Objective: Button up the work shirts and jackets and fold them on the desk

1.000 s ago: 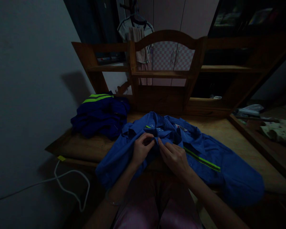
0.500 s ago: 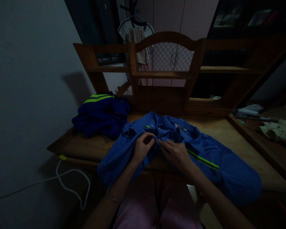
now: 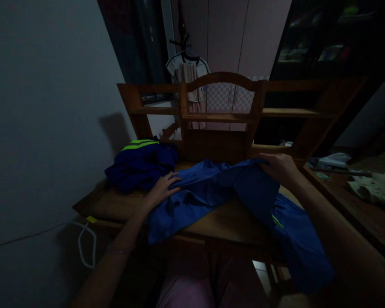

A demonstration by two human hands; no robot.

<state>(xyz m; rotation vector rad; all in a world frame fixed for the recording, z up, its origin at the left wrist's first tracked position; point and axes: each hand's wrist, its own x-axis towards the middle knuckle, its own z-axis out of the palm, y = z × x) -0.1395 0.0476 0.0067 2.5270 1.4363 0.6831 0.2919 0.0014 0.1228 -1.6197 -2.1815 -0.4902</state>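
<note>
The right hand (image 3: 280,167) grips a raised edge of a blue jacket (image 3: 195,190) above a wooden desk (image 3: 224,224), while the left hand (image 3: 163,189) lies with fingers spread on the cloth's other end. The jacket stretches across the desktop, one part hanging past the front edge. Near the left hand sits a darker bundle (image 3: 141,167) with lime stripes.

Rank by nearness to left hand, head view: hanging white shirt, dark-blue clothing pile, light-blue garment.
1. Light-blue garment: under the left hand's fingers, touching.
2. Dark-blue clothing pile: just beyond, slightly left.
3. White shirt: hanging behind the wooden shelf.
</note>
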